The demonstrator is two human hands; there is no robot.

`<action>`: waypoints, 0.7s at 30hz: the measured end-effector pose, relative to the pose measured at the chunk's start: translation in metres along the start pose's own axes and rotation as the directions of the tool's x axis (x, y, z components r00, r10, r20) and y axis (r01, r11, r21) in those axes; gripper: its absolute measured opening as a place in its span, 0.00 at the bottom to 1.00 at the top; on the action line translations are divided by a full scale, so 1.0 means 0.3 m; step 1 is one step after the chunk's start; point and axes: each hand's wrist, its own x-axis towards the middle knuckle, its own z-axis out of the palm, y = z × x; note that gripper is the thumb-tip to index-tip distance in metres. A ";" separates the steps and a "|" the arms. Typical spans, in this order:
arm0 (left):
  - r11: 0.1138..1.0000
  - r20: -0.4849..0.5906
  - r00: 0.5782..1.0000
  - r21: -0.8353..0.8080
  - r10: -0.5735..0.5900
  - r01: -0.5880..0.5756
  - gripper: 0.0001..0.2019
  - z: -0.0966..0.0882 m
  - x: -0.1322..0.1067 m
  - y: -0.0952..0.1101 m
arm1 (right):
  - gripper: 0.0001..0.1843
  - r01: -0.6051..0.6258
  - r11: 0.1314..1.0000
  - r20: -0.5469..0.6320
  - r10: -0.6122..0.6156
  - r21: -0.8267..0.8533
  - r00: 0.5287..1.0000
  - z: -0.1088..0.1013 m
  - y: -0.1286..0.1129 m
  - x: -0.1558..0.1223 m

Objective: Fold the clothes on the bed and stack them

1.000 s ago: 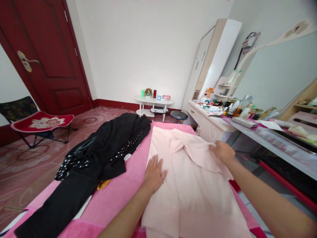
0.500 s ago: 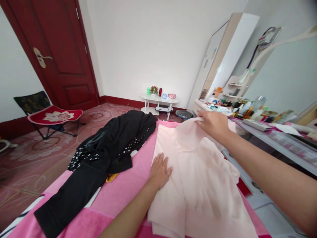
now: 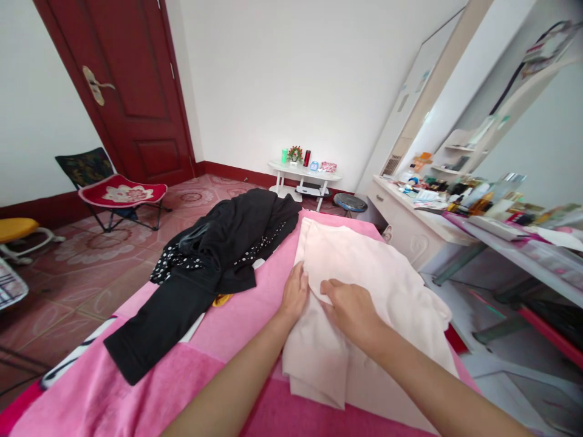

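A pale pink top (image 3: 368,255) lies spread on the pink bedspread (image 3: 246,334), with one part folded over along its left side. At that left edge rests my left hand (image 3: 295,294), fingers stretched out along the cloth. My right hand (image 3: 353,309) is just to its right, finger and thumb closed on a fold of the same top. Left of both hands is a heap of black clothes (image 3: 228,243), some with white dots. A bit of yellow cloth (image 3: 222,300) peeks out from under the heap.
A dressing table (image 3: 410,212) crowded with bottles stands to the right. Beyond the bed are a small white table (image 3: 303,170) and a round stool (image 3: 350,203). A red-seated folding chair (image 3: 127,193) is near the dark red door (image 3: 136,91).
My right hand has come down and left from the top's far side, where it held a lifted flap. That flap now lies flat. My left hand has shifted slightly to the edge.
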 end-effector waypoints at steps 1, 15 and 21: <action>1.000 -0.013 1.000 -0.019 -0.007 0.007 0.22 -0.002 0.001 -0.004 | 0.09 -0.017 0.993 -0.007 0.018 0.113 1.000 0.042 -0.009 -0.013; 0.995 -0.039 0.999 -0.102 0.008 -0.012 0.17 -0.002 0.018 -0.046 | 0.22 0.117 0.641 -0.122 -0.036 0.758 0.992 0.282 0.136 -0.201; 0.995 -0.029 0.999 -0.085 0.043 -0.045 0.15 0.002 0.021 -0.057 | 0.44 0.223 0.834 -0.001 -0.258 0.505 0.966 0.281 0.201 -0.282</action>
